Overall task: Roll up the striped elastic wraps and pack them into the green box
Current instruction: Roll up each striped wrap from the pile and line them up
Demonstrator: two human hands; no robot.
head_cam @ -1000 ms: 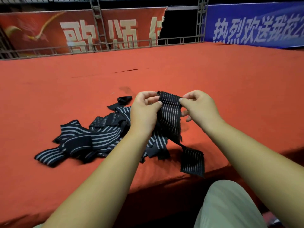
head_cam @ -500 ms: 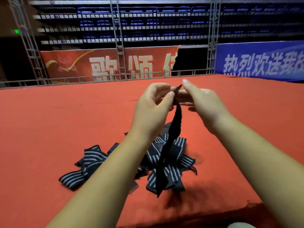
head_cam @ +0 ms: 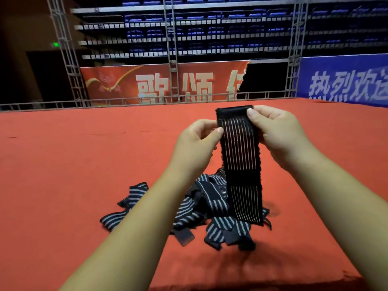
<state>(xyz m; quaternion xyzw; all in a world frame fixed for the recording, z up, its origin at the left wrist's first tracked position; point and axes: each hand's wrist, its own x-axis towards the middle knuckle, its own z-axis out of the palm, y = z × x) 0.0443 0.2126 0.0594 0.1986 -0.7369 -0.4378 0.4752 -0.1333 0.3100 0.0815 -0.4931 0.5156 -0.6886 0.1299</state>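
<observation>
Holding 1 wrap (head_cam: 241,156) upright at the centre of the frame, we pinch its left edge with our left hand (head_cam: 195,143) and its top right corner with our right hand (head_cam: 277,133). It hangs flat, its lower end in front of the pile (head_cam: 210,198) of wraps lying on the red carpet (head_cam: 63,175) at lower centre. 2 banners, red (head_cam: 163,82) and blue (head_cam: 344,80), stand across the upper frame.

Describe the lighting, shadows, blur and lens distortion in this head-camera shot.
Head view: dim, even light on the red carpet, with the stands behind nearly dark and no glare. Head view: a soft shadow lies on the near side of the pile of wraps. Head view: the held wrap is sharp enough to show its thin stripes. Head view: the wide lens makes the left truss post lean.
</observation>
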